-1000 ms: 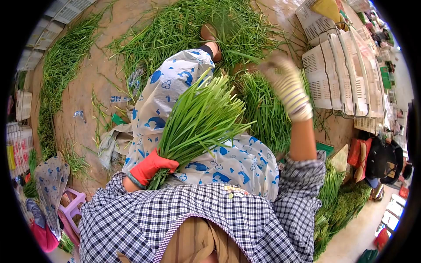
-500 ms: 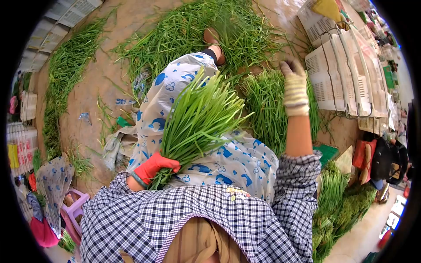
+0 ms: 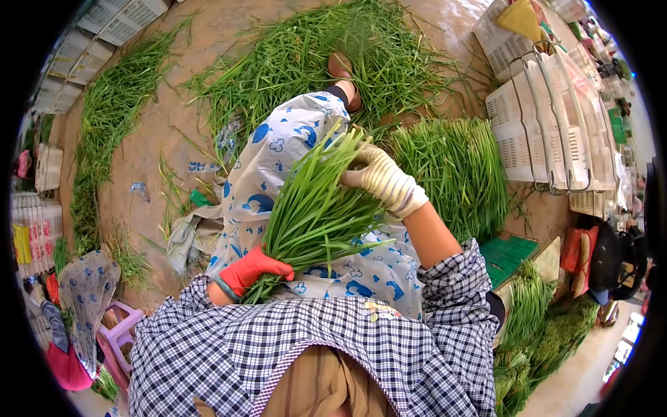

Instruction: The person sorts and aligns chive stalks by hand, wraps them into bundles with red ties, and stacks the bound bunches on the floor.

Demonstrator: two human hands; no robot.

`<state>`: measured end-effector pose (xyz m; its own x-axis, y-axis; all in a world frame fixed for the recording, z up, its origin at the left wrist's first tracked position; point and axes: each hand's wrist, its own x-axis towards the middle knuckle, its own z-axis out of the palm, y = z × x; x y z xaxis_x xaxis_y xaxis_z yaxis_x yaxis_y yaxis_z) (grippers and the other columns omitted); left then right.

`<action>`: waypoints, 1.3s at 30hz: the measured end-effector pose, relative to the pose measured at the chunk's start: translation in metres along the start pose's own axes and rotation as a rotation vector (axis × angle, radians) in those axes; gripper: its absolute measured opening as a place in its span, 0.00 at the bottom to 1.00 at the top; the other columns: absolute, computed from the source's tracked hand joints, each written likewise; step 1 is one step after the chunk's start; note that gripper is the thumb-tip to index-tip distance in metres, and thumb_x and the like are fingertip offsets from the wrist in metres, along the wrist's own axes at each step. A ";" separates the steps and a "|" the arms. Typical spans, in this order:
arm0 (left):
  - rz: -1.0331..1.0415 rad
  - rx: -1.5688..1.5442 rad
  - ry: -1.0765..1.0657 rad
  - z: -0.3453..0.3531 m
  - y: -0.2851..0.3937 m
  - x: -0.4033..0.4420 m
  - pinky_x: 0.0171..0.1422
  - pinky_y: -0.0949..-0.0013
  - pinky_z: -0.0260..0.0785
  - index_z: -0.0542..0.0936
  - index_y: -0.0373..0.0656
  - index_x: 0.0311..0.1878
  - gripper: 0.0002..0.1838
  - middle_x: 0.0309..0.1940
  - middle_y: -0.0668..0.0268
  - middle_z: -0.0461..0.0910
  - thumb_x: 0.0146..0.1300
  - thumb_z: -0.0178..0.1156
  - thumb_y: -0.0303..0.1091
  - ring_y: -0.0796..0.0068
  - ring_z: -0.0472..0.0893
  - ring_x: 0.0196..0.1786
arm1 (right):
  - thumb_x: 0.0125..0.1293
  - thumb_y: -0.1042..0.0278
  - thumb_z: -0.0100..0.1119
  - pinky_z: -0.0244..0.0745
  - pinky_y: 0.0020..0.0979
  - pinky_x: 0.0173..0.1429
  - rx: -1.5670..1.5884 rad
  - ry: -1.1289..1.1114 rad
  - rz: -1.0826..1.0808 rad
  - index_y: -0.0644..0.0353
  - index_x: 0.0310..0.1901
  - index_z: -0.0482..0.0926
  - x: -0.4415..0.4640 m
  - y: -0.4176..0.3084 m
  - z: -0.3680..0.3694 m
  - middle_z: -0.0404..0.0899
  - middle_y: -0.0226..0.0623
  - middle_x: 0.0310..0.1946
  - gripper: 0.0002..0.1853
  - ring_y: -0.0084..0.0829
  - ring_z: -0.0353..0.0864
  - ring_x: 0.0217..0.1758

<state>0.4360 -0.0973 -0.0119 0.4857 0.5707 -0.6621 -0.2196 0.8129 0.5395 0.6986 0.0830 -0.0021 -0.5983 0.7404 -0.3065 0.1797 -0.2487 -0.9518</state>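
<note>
A thick bunch of garlic chives (image 3: 313, 208) lies slanted over my lap, its tips pointing up and away. My left hand (image 3: 253, 271), in a red glove, is closed around the lower end of the bunch. At the upper right side of the leaves is my right hand (image 3: 390, 182), in a cream striped glove, with fingers and thumb closed on leaves near the tips. Part of its grip is hidden among the leaves. A plastic apron (image 3: 278, 149) with blue prints covers my legs beneath the bunch. Just beyond my right hand stands a dense stack of chives (image 3: 451, 174).
Loose chives (image 3: 292, 69) are heaped on the floor ahead, around my shoe (image 3: 340, 66). Another strip of chives (image 3: 114, 118) runs along the left. White plastic crates (image 3: 517, 125) stand at right. A green board (image 3: 511, 257) and more chives (image 3: 524, 306) lie beside my right elbow.
My right hand has come down and left from beside the stack to the tips of the held bunch, closing on leaves there. My left hand keeps its hold.
</note>
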 end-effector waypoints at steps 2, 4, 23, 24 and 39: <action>0.013 0.017 -0.022 -0.009 -0.009 0.007 0.38 0.70 0.76 0.77 0.34 0.55 0.24 0.34 0.59 0.83 0.52 0.66 0.20 0.71 0.82 0.33 | 0.56 0.71 0.67 0.70 0.32 0.61 0.100 0.018 0.051 0.60 0.52 0.81 -0.011 -0.008 0.002 0.81 0.29 0.47 0.20 0.26 0.77 0.52; 0.027 0.034 -0.042 -0.018 -0.017 0.013 0.39 0.70 0.76 0.77 0.34 0.54 0.23 0.34 0.59 0.83 0.53 0.66 0.20 0.71 0.83 0.33 | 0.53 0.71 0.70 0.67 0.29 0.63 0.251 -0.015 0.113 0.65 0.48 0.82 -0.021 -0.011 -0.002 0.76 0.37 0.54 0.19 0.29 0.76 0.55; 0.105 0.164 -0.122 0.014 0.014 0.007 0.48 0.65 0.78 0.72 0.37 0.63 0.34 0.46 0.61 0.82 0.50 0.69 0.17 0.71 0.83 0.44 | 0.59 0.77 0.65 0.74 0.30 0.58 0.407 0.168 0.111 0.64 0.48 0.81 -0.059 -0.014 0.000 0.81 0.35 0.52 0.14 0.28 0.79 0.51; 0.090 0.135 -0.115 0.018 0.018 0.005 0.48 0.65 0.78 0.71 0.37 0.63 0.34 0.47 0.59 0.82 0.50 0.69 0.17 0.70 0.83 0.44 | 0.61 0.73 0.65 0.73 0.34 0.59 0.409 0.214 0.095 0.63 0.44 0.82 -0.061 -0.017 0.002 0.77 0.39 0.57 0.11 0.30 0.78 0.54; 0.145 -0.278 -0.132 0.005 -0.004 0.003 0.31 0.78 0.63 0.71 0.37 0.60 0.29 0.26 0.68 0.73 0.55 0.63 0.38 0.80 0.69 0.26 | 0.62 0.56 0.66 0.69 0.35 0.68 -1.201 1.105 -0.233 0.59 0.63 0.73 0.006 -0.135 -0.188 0.71 0.46 0.65 0.29 0.36 0.73 0.65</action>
<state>0.4426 -0.0993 -0.0132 0.5339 0.6773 -0.5062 -0.5081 0.7355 0.4482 0.8173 0.2382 0.1217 0.0195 0.8796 0.4753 0.9506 0.1310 -0.2815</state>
